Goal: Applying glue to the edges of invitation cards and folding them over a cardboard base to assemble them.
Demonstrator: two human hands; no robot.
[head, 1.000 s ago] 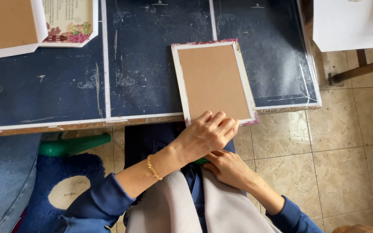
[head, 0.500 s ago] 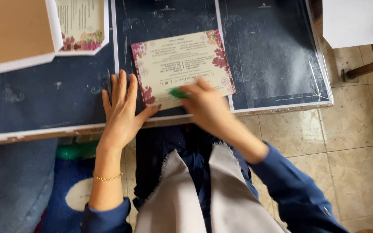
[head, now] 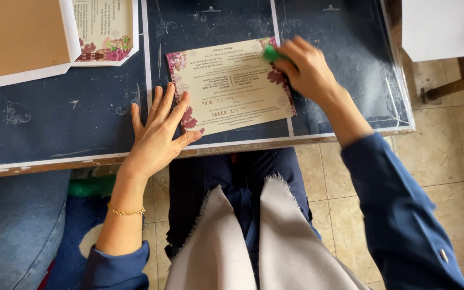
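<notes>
The cream rectangular printed card with purple floral corners (head: pixel 231 86) lies face up, slightly skewed, on the dark blue worktop (head: pixel 71 123) near its front edge. The left hand (head: pixel 157 134) rests flat, fingers spread, grip wide and empty, with fingertips on the card's left border. The right hand (head: pixel 307 67) has its grip closed on a small green object (head: pixel 271 53), pressed against the card's upper right corner. A second floral card (head: pixel 106 29) and a brown board (head: pixel 20 35) lie at the upper left.
</notes>
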